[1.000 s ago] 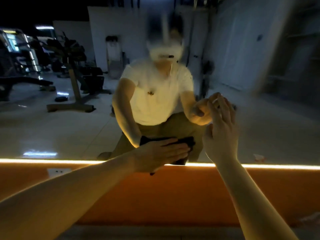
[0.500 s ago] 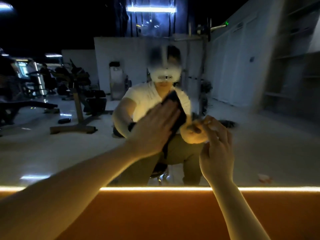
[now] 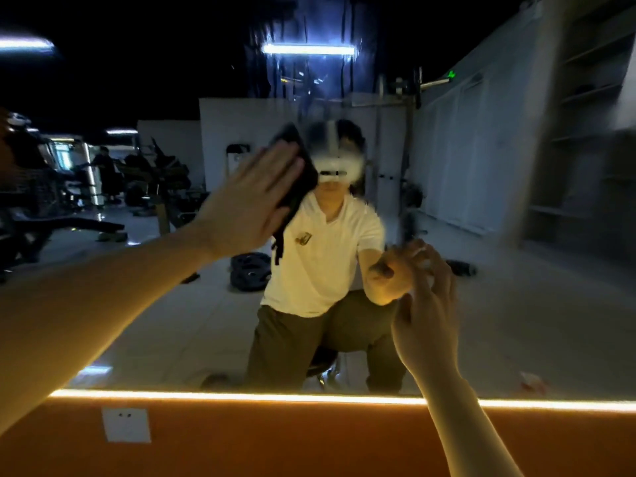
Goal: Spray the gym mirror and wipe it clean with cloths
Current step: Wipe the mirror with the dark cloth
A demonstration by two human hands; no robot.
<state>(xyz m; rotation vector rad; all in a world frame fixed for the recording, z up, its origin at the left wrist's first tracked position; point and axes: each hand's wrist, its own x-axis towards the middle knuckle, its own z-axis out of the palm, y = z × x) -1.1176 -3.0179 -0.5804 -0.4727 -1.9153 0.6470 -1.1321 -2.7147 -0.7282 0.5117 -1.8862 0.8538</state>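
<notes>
Nearest the camera, two bare forearms reach forward from the lower left and lower right. Below them runs an orange wall (image 3: 309, 442) with a white socket plate (image 3: 126, 425) set in it at the left. A glowing light strip (image 3: 241, 395) runs along the top of that wall, at the bottom edge of the mirror (image 3: 516, 304).

The left hand (image 3: 254, 197) is raised high and left of centre. Its fingers are straight and spread, and its palm presses a dark cloth (image 3: 299, 177) flat against the glass. The cloth is black or near black. It sticks out past the fingertips, and a limp corner hangs down beneath the hand.

The right hand (image 3: 426, 304) is lower and to the right, with its fingers up against the glass. Something pale shows at its fingertips, but it is blurred. I cannot tell whether the hand pinches anything or only touches the mirror.

The mirror fills the wall above the strip. Vertical smeary streaks (image 3: 292, 80) show on its upper middle part, in front of the reflected ceiling light (image 3: 308, 49).

In the reflection, a person in a white shirt and olive trousers sits low on a stool. Behind them, weight plates (image 3: 249, 271) lie on the pale floor, and dark gym machines (image 3: 69, 187) stand at the left. White wall panels run back along the right.
</notes>
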